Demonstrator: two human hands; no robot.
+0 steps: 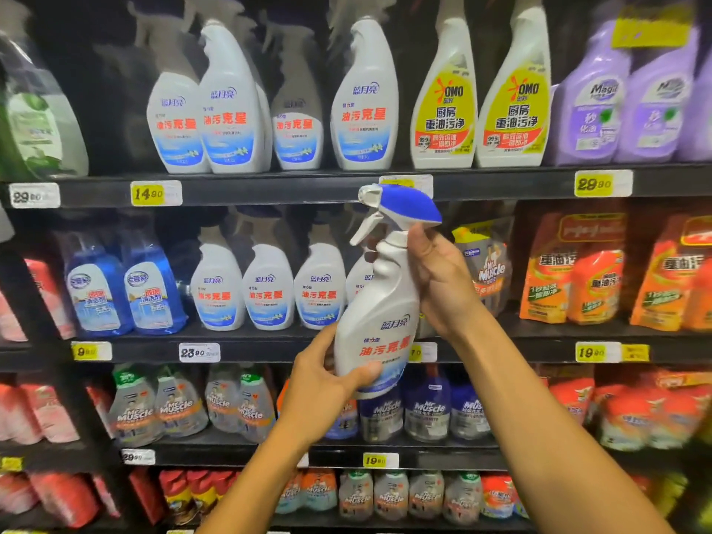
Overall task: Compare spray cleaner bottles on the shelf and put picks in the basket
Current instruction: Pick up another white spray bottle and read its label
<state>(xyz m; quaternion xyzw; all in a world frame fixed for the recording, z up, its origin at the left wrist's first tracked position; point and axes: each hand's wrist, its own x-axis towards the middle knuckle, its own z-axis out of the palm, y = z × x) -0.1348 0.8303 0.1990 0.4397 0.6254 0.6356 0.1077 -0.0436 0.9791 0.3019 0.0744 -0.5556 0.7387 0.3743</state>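
Note:
I hold a white spray cleaner bottle with a blue trigger head and red lettering, upright and slightly tilted, in front of the middle shelf. My left hand cups its lower end, thumb across the label. My right hand grips its neck and upper back just below the trigger. Matching white bottles stand in a row on the middle shelf behind it. More of them are on the top shelf. No basket is in view.
Yellow-labelled spray bottles and purple ones fill the top shelf's right side. Blue bottles stand mid-left, orange refill pouches mid-right. Lower shelves hold clear and dark blue spray bottles. Price tags line the shelf edges.

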